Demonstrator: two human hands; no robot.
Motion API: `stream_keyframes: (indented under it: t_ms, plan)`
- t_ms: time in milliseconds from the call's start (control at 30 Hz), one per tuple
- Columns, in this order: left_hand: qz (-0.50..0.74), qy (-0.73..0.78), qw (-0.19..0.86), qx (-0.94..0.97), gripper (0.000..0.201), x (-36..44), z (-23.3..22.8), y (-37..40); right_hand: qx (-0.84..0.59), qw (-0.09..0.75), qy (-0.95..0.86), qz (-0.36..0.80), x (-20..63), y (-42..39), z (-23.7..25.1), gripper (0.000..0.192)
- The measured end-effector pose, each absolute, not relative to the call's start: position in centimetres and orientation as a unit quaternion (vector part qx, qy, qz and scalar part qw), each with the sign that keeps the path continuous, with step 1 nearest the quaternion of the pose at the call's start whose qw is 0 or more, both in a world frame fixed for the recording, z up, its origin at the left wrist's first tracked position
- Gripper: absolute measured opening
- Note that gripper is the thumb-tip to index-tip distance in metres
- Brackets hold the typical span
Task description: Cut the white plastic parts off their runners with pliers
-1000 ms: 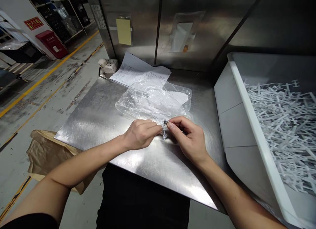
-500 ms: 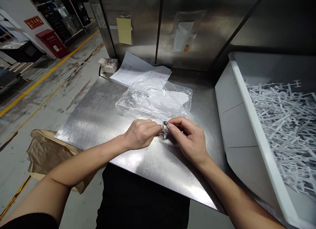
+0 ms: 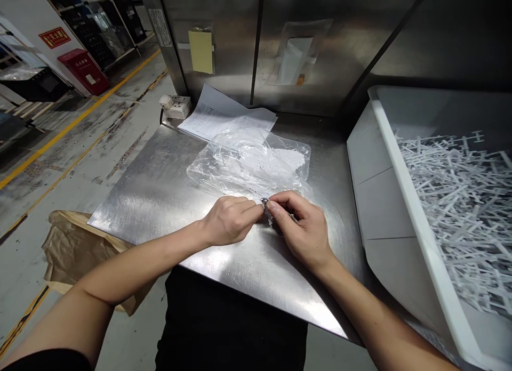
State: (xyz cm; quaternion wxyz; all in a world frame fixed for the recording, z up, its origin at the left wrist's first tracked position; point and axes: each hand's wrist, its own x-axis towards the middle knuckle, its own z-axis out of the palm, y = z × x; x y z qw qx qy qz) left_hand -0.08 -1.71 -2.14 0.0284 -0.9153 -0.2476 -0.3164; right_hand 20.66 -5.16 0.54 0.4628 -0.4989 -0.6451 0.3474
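My left hand (image 3: 229, 220) and my right hand (image 3: 302, 230) meet fingertip to fingertip over a steel table (image 3: 160, 190). Both pinch a small white plastic piece (image 3: 267, 211) with a tiny dark metal part at its top. Most of the piece is hidden by my fingers. Just behind the hands lies a clear plastic bag (image 3: 250, 163) with small white parts inside, its near edge touching my fingers.
A large white bin (image 3: 384, 163) full of white plastic sprues (image 3: 460, 200) stands at the right. Printed papers (image 3: 224, 118) and a white power socket (image 3: 176, 105) lie at the back. A brown paper bag (image 3: 76, 248) hangs off the table's left front edge.
My right hand has shifted slightly left and closer to the left hand; the small piece stays pinched between them. The bag has not moved.
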Motion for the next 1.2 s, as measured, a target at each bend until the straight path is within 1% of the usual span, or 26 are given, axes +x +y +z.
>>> stream_keyframes:
  t_ms: [200, 400, 600, 867, 1200]
  plan:
    - [-0.323, -0.254, 0.061, -0.909, 0.032, 0.6, -1.8, -2.1, -0.523, 0.469, -0.592, 0.395, 20.2, -4.9, -0.1, 0.023]
    - [-0.316, -0.269, 0.033, -0.909, 0.033, 0.4, -1.4, -2.1, -0.517, 0.471, -0.561, 0.443, 20.6, -4.4, -0.1, 0.029]
    - [-0.333, -0.282, -0.003, -0.900, 0.029, -0.3, -1.7, -1.9, -0.540, 0.482, -0.559, 0.404, 21.5, -4.2, 0.4, 0.024]
    - [-0.332, -0.270, -0.008, -0.904, 0.026, -0.3, -1.7, -2.0, -0.513, 0.457, -0.598, 0.413, 21.0, -4.6, -0.1, 0.022]
    - [-0.356, -0.248, -0.003, -0.901, 0.025, -0.2, -1.5, -2.1, -0.508, 0.459, -0.610, 0.399, 21.1, -4.7, -0.2, 0.018]
